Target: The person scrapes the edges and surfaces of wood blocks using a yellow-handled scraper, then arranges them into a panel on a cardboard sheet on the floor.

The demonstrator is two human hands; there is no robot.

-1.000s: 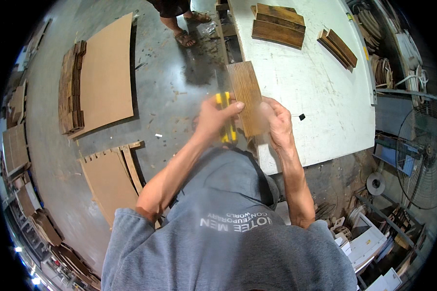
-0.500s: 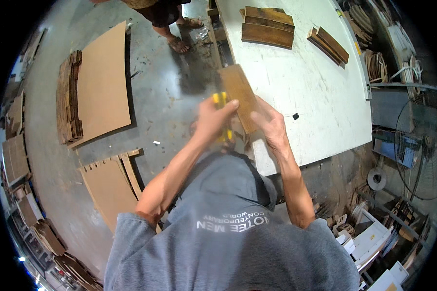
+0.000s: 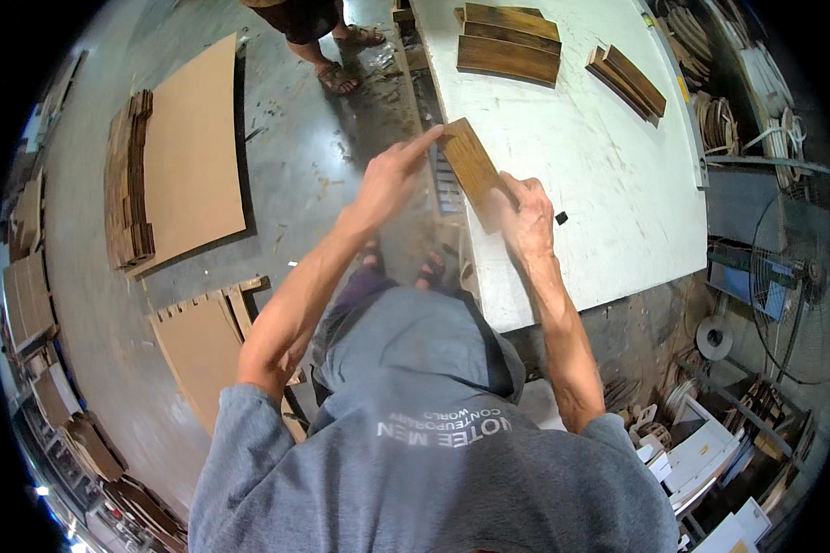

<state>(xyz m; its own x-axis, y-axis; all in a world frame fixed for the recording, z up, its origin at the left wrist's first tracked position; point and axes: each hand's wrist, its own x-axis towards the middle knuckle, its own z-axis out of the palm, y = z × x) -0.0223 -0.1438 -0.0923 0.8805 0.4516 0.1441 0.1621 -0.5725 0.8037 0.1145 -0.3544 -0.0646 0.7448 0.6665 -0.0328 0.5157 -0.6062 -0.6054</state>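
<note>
A narrow brown wooden board slants over the left edge of the white table. My right hand is closed on its near end, the thumb on the upper face and partly blurred. My left hand is left of the board, its index finger stretched to the far end and touching or almost touching the corner. The other left fingers are partly hidden, and nothing shows in that hand. Farther back on the white table are a stack of similar brown boards and a smaller group of boards.
A small black piece lies on the table. To the left, a tan sheet and a pile of dark wooden strips rest on the floor. A person's sandalled foot is beyond. A fan stands at right.
My left hand has moved away and up to the board's far end, its index finger now extended. A yellow thing seen by that hand is out of sight. My right hand still holds the board.
</note>
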